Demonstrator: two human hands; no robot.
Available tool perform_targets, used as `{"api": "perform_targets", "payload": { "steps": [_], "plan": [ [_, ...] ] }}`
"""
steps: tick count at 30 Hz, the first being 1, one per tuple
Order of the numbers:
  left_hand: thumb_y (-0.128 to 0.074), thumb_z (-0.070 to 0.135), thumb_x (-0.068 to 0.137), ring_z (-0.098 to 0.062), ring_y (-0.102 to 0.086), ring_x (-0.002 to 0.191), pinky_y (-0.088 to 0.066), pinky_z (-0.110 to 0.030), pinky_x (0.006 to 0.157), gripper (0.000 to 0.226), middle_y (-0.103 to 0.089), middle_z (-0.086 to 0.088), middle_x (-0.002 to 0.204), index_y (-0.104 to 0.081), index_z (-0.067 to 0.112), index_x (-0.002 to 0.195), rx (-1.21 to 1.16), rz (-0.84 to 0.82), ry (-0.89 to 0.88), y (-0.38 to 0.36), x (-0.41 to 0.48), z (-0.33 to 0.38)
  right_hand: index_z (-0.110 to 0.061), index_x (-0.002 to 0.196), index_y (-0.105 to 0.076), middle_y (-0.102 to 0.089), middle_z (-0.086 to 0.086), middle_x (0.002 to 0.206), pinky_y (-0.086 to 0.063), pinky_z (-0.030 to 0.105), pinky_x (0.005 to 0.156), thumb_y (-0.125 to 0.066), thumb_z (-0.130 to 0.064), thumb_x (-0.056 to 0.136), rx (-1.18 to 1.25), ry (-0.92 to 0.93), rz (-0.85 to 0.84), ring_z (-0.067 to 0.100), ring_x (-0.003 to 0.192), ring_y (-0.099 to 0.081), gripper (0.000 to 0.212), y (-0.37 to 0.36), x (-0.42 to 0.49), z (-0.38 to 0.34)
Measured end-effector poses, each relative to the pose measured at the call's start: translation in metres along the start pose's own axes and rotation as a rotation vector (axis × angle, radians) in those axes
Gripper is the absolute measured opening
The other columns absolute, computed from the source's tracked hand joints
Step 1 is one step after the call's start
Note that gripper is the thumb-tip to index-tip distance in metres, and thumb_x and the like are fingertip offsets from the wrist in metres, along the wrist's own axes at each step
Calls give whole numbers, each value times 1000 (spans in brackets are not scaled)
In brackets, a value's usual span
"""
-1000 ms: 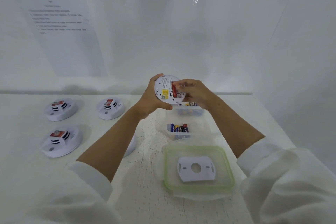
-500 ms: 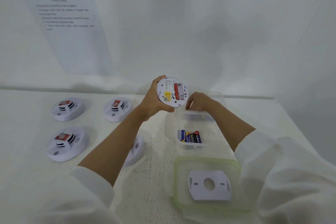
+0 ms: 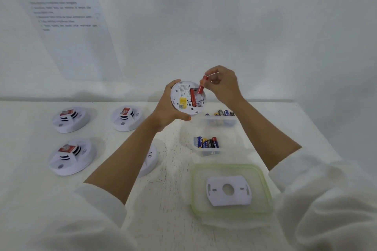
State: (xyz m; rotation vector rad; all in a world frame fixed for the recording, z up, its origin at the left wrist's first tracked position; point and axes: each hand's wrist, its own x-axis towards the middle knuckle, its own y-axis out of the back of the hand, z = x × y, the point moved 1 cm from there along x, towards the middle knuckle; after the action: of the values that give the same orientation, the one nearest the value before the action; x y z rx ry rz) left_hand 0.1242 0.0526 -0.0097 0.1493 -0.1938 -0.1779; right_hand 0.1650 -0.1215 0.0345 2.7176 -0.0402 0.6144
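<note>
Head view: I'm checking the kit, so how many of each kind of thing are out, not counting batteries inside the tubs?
Smoke detectors: 5
Red batteries: 2
Clear battery tubs: 2
Mounting plate: 1
Green-rimmed lid: 1
Total: 11

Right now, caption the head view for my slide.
Left hand holds an upturned smoke detector while the right hand pinches a red battery at its compartment.

No legible text is showing anywhere. Wall sheet [image 3: 69, 26] is showing only blurred print lines. Smoke detector [image 3: 184, 96] is carrying a fine-print label and a yellow sticker [image 3: 182, 101] with a QR-like square. Wrappers on the red battery [image 3: 201, 88] and the tub batteries [image 3: 207, 142] are smearing out.
</note>
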Motion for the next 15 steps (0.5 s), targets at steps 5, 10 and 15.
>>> {"api": "perform_targets", "payload": {
  "steps": [5,10,15],
  "plan": [
    [-75,-13,44,-10,-52,106,-55,-21,69,110,-43,-1,124,-23,15,137,-43,-12,-41,-6,-14,9,-6,97,-66,-55,1,90,-37,3,68,-68,-13,80,-250,149,-89,-2,73,-48,18,-8,-29,-8],
    [-76,-5,40,-11,-51,106,-57,-26,74,112,-45,3,122,-25,18,138,-45,17,-53,-12,-28,20,-4,102,-64,-65,13,102,-51,29,74,-60,-12,87,-199,114,-80,22,85,-59,17,-6,-50,-24],
    [-74,-6,40,-7,-52,102,-56,-26,76,109,-45,9,118,-26,19,135,-68,19,-66,-19,-43,27,3,109,-64,-64,22,107,-47,30,85,-55,-9,90,-323,192,-47,30,98,-59,24,-4,-73,-36]
  ]
}}
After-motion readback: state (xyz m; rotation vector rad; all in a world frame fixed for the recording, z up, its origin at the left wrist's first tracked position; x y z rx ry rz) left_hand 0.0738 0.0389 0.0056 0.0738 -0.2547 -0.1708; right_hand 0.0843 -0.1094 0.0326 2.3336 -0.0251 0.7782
